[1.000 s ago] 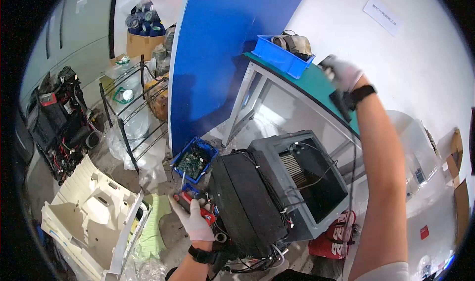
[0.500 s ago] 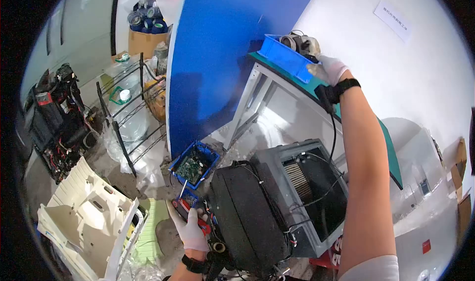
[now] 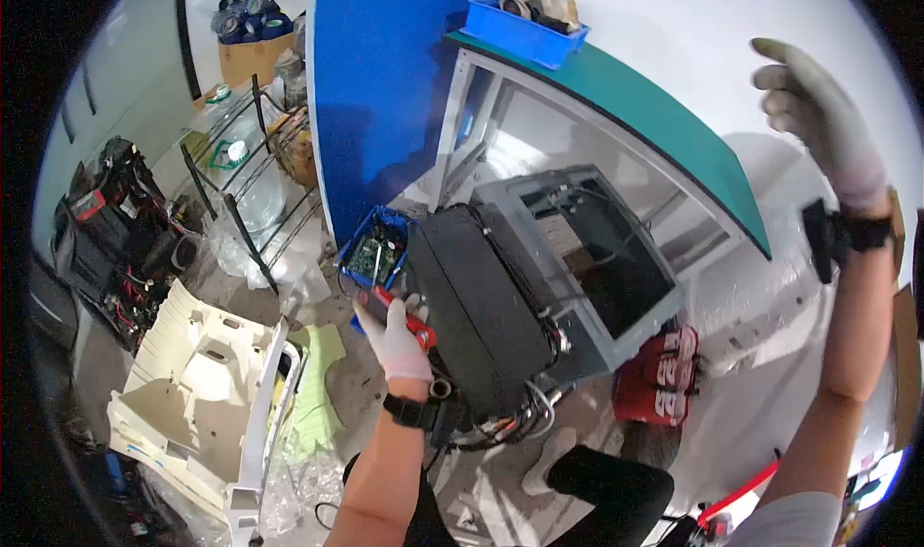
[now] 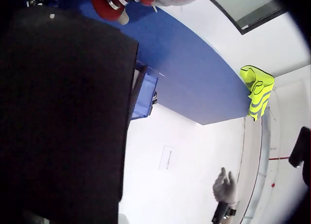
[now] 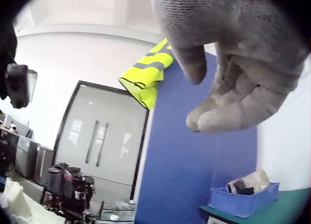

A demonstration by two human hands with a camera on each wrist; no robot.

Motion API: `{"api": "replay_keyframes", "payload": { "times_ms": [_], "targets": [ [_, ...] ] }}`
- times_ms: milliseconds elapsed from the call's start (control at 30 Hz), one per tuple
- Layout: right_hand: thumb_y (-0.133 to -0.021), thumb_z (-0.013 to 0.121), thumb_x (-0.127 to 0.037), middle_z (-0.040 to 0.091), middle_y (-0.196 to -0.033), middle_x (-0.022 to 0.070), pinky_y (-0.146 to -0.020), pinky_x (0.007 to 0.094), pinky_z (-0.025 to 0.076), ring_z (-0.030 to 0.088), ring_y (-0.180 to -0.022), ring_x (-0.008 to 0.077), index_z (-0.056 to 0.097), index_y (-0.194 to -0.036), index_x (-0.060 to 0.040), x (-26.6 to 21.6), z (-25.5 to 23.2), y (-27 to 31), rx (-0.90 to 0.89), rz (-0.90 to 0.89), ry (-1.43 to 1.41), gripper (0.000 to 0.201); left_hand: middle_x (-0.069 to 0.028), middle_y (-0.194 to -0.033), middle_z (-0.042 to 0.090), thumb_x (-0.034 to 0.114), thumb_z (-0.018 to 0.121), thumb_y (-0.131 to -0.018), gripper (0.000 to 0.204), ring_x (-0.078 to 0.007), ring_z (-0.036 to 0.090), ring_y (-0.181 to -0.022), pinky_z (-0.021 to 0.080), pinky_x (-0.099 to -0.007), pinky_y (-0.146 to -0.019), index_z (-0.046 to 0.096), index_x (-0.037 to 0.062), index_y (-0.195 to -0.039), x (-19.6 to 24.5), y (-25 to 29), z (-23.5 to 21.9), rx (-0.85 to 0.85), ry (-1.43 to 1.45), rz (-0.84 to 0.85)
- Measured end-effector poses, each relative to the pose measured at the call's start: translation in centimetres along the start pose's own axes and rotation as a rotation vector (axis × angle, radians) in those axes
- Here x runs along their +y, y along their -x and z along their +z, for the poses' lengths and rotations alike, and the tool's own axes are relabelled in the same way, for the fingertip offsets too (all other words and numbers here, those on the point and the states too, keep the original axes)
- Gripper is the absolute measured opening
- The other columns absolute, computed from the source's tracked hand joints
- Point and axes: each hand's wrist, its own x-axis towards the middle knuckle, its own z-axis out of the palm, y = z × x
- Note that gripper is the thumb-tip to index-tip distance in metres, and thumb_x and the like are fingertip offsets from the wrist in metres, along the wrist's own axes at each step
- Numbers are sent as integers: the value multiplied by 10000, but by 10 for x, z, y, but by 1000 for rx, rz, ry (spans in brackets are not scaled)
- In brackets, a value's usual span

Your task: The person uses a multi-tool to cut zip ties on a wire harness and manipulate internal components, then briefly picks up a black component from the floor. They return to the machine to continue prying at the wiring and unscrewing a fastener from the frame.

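Your left hand point(image 3: 399, 340) is down at the near edge of the black housing point(image 3: 476, 306), its gloved fingers curled round a red-handled tool point(image 3: 409, 326). From the head view I cannot say for sure what kind of tool it is; the left wrist view shows only a red grip with metal rings point(image 4: 116, 0) at the top of the frame. You hold it low and close to the housing's side, seemingly so that the tip stays near the seam and wiring there.

Your right hand point(image 3: 818, 114) is raised well clear of everything, up beside the white wall and above the green-topped workbench point(image 3: 664, 124). It holds nothing: the fingers are relaxed and only loosely bent, as the right wrist view confirms point(image 5: 233, 63).

The black housing leans against the grey metal cabinet point(image 3: 587, 258), which lies tipped on the floor with its open face up, so the wires inside are reachable. A small blue tray with a circuit board point(image 3: 371, 254) sits just beside your left hand, close enough for parts. On the bench, another blue bin point(image 3: 525, 27) stands at the far end, well apart from your right hand.
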Motion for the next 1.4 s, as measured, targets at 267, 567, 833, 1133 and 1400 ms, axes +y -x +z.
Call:
{"api": "replay_keyframes", "payload": {
  "times_ms": [267, 567, 833, 1133, 1400],
  "targets": [
    [-845, 668, -258, 645, -898, 123, -658, 329, 505, 624, -760, 261, 624, -1055, -18, -62, 68, 182, -818, -274, 270, 322, -121, -1089, 557, 76, 446, -938, 637, -225, 608, -838, 546, -385, -705, 87, 130, -1462, 10, 33, 3, -243, -50, 84],
    [-912, 537, -272, 642, -983, 180, -807, 345, 497, 644, -890, 244, 462, -1315, -98, 108, 228, 305, -385, 303, -259, 445, -116, -938, 567, 264, 502, -938, 477, -191, 609, -632, 527, -322, -544, 332, 34, -1319, 13, 111, 1, -909, -208, -105],
    [-957, 471, -342, 562, -1200, 193, -939, 312, 419, 545, -1099, 220, 356, -1367, 17, 153, 309, 350, -68, 643, -898, 557, -94, -947, 607, 361, 405, -979, 369, -196, 632, -745, 543, -309, -647, 418, 102, -1242, -39, 202, -58, -707, -591, -854],
    [-973, 440, -307, 584, -901, 36, -761, 254, 437, 510, -813, 90, 520, -1223, 18, 206, 360, 392, -286, 861, -1075, 418, -116, -869, 628, 377, 388, -981, 371, -212, 643, -723, 552, -333, -663, 507, 55, -1121, -78, 211, -119, -435, -749, -1082],
    [-941, 446, -354, 622, -920, 110, -769, 310, 447, 545, -825, 150, 557, -1115, 34, 233, 365, 406, -171, 948, -1027, 439, -120, -902, 633, 455, 408, -959, 478, -216, 653, -722, 554, -321, -631, 510, 17, -1123, -100, 218, -113, -501, -956, -1215]
  ]
}}
